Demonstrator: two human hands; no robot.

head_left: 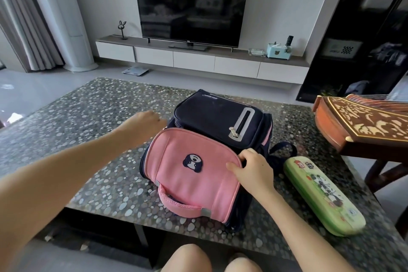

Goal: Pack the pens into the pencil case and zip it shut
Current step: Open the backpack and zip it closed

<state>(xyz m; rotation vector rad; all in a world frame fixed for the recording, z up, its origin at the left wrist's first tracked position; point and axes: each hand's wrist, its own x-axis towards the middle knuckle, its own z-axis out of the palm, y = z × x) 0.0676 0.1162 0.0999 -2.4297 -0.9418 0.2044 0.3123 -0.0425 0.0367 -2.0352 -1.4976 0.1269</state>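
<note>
A green pencil case (323,195) with a panda print lies closed on the table, to the right of a pink and navy backpack (194,174). My right hand (251,170) rests on the right edge of the backpack's pink flap, fingers curled over its rim. My left hand (144,125) hovers at the backpack's upper left corner with its fingers curled in; what they touch is hidden. No pens are in view.
The pebble-patterned table (88,130) carries the backpack and case. A carved wooden zither (362,126) juts in at the right. A TV (191,4) stands on a low cabinet beyond. My knees show at the bottom edge.
</note>
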